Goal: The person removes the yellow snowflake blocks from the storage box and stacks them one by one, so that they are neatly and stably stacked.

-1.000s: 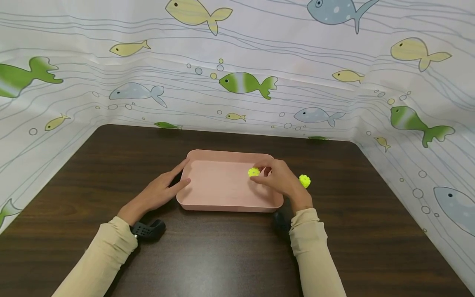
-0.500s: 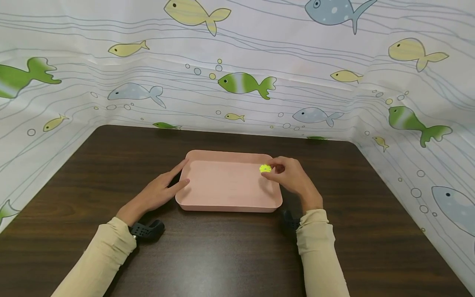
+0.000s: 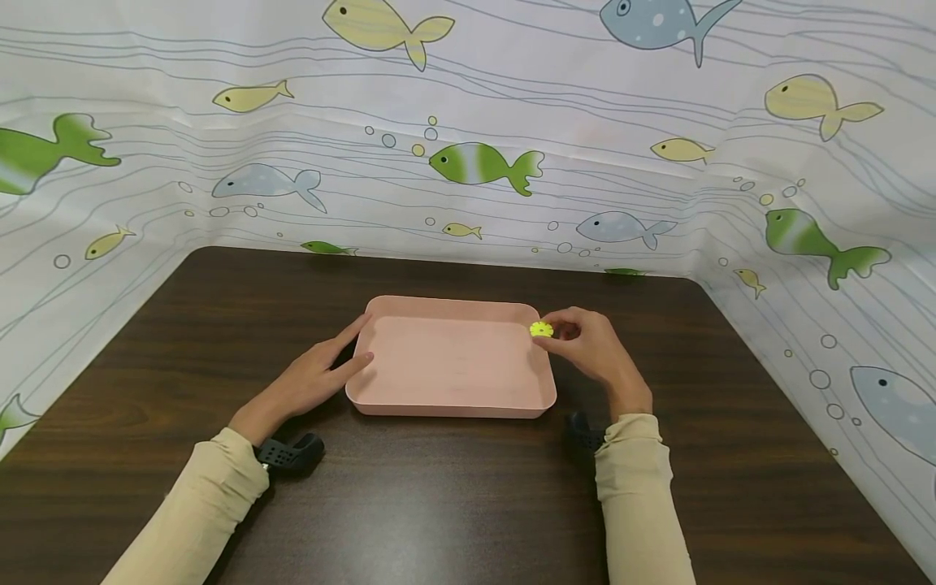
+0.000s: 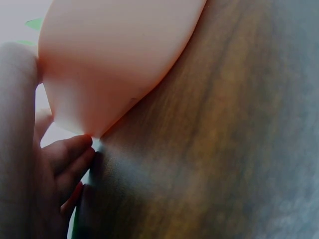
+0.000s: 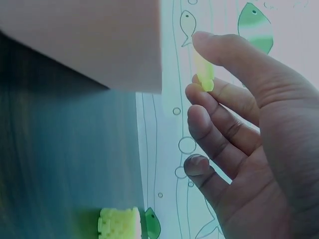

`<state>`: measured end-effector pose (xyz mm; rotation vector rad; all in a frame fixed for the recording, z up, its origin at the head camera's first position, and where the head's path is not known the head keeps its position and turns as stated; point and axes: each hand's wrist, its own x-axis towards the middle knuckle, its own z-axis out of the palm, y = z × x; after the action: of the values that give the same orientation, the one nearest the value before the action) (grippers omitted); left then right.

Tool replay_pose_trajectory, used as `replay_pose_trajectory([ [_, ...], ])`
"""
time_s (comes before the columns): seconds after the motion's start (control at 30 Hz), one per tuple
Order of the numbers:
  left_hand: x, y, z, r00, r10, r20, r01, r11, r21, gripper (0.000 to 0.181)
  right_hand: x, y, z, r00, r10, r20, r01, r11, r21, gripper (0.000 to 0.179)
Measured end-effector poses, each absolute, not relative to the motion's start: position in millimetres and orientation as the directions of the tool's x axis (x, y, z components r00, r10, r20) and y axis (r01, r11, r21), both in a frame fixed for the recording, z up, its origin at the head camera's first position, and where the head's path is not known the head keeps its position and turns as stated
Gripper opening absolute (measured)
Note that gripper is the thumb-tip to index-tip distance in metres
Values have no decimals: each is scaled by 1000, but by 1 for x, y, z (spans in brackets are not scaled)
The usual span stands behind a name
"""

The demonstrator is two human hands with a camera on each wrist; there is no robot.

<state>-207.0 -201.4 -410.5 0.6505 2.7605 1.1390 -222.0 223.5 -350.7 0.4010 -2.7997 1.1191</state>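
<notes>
My left hand (image 3: 313, 375) holds the left end of the pink tray (image 3: 453, 357), thumb over the rim. In the left wrist view its other fingers (image 4: 70, 149) reach along the tray's outer side. My right hand (image 3: 585, 345) pinches a small yellow flower-shaped disc (image 3: 541, 329) between thumb and fingertips, at the tray's far right corner. Seen from the right wrist, the disc (image 5: 204, 72) stands edge-on in the pinch, the remaining fingers loosely bent. A yellow stack of notched pieces (image 5: 119, 224) shows low in that view; the right hand hides it in the head view.
A dark wood-grain table (image 3: 409, 504) carries the tray. White cloth with printed fish (image 3: 486, 162) rises around its back and sides. Black bands (image 3: 292, 453) sit on both wrists.
My right hand has moved right with the yellow disc, from over the tray's inside to its right rim, covering the other yellow piece in the head view. The left hand stays put.
</notes>
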Motion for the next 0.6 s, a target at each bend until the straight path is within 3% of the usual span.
replay_pose_trajectory([
  [0.6, -207, -201, -410, -906, 415, 83, 354, 636, 686, 72, -211, 261, -347, -981, -82, 175, -176, 749, -639, 41],
])
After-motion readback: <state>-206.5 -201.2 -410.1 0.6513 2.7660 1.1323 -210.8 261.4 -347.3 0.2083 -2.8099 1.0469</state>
